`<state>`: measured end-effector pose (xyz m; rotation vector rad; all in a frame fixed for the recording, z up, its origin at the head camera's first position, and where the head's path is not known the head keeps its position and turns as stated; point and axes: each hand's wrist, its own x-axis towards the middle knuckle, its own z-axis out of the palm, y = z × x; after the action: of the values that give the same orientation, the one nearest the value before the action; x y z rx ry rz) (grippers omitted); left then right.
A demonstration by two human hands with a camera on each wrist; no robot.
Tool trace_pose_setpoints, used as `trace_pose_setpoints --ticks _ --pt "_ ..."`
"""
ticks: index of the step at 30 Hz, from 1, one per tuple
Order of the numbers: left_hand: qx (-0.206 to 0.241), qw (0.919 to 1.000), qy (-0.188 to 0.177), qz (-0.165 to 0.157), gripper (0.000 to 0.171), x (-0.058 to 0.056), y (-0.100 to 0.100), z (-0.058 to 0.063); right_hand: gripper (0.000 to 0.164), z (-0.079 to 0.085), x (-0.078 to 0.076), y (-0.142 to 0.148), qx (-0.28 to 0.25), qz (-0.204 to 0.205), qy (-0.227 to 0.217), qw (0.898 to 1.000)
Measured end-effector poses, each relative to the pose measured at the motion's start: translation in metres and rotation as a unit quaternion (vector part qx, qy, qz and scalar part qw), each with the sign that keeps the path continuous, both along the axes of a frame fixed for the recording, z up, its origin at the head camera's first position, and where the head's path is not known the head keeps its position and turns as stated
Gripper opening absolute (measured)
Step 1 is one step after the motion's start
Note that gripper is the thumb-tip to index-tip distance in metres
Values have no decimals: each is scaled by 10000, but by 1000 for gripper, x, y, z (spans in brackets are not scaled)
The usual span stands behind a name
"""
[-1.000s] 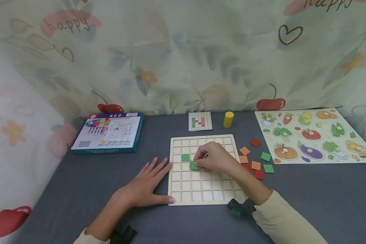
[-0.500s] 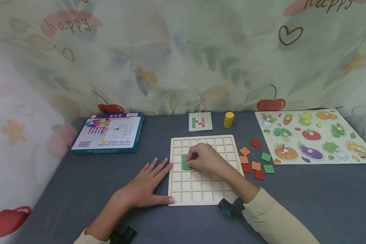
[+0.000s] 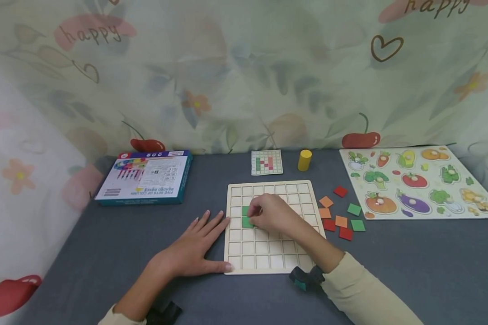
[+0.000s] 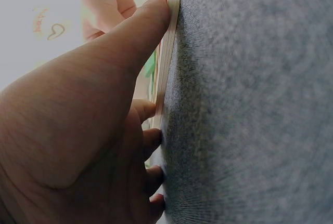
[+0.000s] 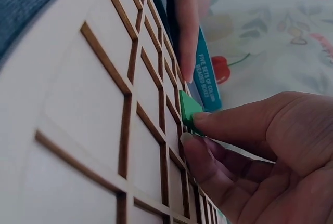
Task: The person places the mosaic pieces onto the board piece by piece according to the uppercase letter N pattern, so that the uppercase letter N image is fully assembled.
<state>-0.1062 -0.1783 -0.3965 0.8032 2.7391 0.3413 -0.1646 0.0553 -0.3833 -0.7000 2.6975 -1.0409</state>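
Note:
My right hand [image 3: 275,215] is over the left half of a pale wooden grid board [image 3: 262,262], its thumb and forefinger pinching a small square green tile [image 3: 246,222]. The right wrist view shows the thumb on the face of this tile [image 5: 188,108], which stands slightly above the grid ridges. Directly behind it a second green tile [image 3: 245,211] sits in a cell, partly covered by the fingers. My left hand [image 3: 191,250] lies with spread fingers on the table at the board's left side. Its thumb presses the board's near left corner, and its fingertips reach the edge.
Loose red, orange and green tiles [image 3: 340,221] lie right of the board. Behind it are a small coloured grid card [image 3: 274,169] and a yellow cylinder [image 3: 304,160]. A flat box [image 3: 146,180] lies at back left, a vegetable picture board [image 3: 394,180] at right.
My right hand has moved left with the green tile, bringing it to the cell just in front of the other green tile. My left hand has stayed in place.

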Motion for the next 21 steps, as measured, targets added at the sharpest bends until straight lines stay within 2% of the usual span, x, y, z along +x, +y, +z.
trace_pose_setpoints --ticks 6,10,15,21 --pt "-28 10000 -8 -26 97 0 0 -1 7 -2 7 0 350 35 351 9988" --pt "7 10000 -42 -20 97 1 0 1 7 -2 11 -1 397 8 521 9979" --pt "54 10000 -13 -30 97 2 0 1 8 -2 15 -1 359 185 776 9962" --pt "36 10000 46 -33 96 1 1 1 9 -4 18 7 135 242 590 9979"
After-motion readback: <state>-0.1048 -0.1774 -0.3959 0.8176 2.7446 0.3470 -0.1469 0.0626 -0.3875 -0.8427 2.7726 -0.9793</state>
